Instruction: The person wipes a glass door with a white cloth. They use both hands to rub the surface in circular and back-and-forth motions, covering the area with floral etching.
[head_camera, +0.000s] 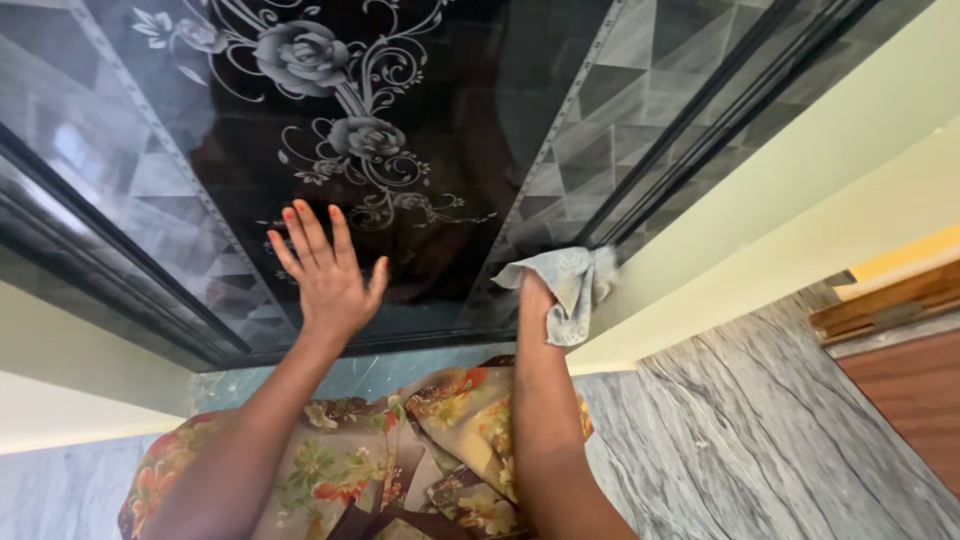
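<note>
A dark glass door panel (470, 120) with etched roses and swirling lines fills the upper view. My left hand (325, 270) lies flat on the glass, fingers spread, holding nothing. My right hand (535, 300) is closed on a pale grey-blue cloth (570, 285), which it presses against the lower right part of the panel, near the dark frame edge (640, 215). Most of my right hand's fingers are hidden under the cloth.
A cream wall (800, 170) runs along the right of the frame. Grey veined marble floor (740, 440) lies below, with a brown wooden door or panel (910, 390) at far right. My flowered garment (400, 450) shows at the bottom.
</note>
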